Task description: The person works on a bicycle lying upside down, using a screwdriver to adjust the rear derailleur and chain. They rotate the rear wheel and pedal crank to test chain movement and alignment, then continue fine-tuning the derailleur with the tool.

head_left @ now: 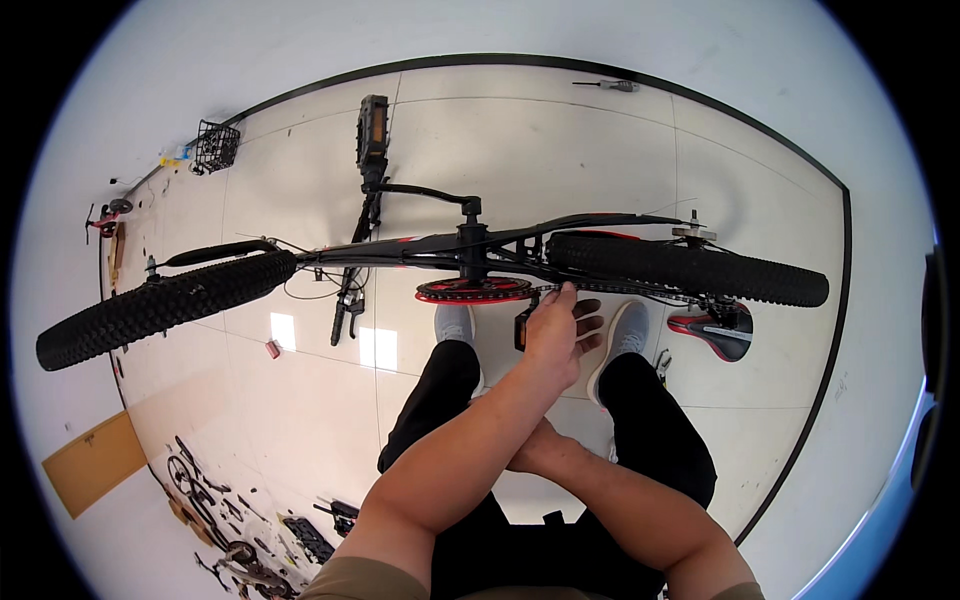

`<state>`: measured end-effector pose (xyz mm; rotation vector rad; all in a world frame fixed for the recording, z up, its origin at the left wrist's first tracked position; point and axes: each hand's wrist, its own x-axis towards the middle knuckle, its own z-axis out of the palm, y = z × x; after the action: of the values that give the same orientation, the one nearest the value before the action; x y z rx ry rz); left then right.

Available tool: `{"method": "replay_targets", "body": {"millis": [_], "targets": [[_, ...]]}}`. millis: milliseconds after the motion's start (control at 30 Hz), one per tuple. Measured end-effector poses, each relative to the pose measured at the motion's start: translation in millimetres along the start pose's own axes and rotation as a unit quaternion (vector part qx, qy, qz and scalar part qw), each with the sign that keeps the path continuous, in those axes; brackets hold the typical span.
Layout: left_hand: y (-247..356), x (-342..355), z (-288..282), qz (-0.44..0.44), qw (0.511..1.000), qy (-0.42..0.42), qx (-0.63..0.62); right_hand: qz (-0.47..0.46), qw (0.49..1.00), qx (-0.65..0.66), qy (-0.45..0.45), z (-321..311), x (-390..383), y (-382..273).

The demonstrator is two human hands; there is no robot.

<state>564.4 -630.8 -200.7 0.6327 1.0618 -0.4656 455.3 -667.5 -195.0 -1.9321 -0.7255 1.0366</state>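
Note:
An upside-down bicycle lies across the view, its black frame point(425, 250) between the front wheel point(170, 305) on the left and the rear wheel point(690, 268) on the right. My left hand point(555, 335) reaches up to the bicycle chain point(600, 288), just right of the red and black chainring point(474, 290). Its fingers are stretched apart, and the thumb is at the chain; whether it presses on it is unclear. Beside this hand hangs the near pedal point(521, 328), partly covered. My right hand point(540, 448) is under my left forearm, its fingers hidden.
The far pedal point(373, 135) sticks out on its crank. Below the rear wheel is the saddle point(715, 332), with pliers point(663, 366) near my shoe. A screwdriver point(608, 86) lies by the far wall. Left are a wire basket point(215, 147), a cardboard piece point(95, 465) and scattered parts.

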Motion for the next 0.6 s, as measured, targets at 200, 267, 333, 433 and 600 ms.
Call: {"method": "replay_targets", "body": {"millis": [200,267,333,433,600], "targets": [[1.8,-0.5,2.1,-0.029,0.999,-0.037,0.016,0.002,1.0,0.013,-0.004,2.8,-1.3,3.2],[0.8,-0.2,2.5,-0.045,0.997,-0.059,0.031,-0.003,1.0,-0.013,-0.009,3.0,-1.1,3.6],[-0.3,0.4,1.2,-0.041,0.996,-0.069,0.031,-0.006,1.0,0.0,-0.006,1.5,-1.3,2.8],[-0.8,0.0,0.0,-0.034,0.997,-0.06,0.025,-0.005,1.0,-0.004,-0.006,1.8,-0.4,1.8],[2.9,0.2,-0.1,-0.005,1.0,-0.023,0.007,-0.05,0.998,-0.001,0.041,6.4,-1.0,5.7]]}}
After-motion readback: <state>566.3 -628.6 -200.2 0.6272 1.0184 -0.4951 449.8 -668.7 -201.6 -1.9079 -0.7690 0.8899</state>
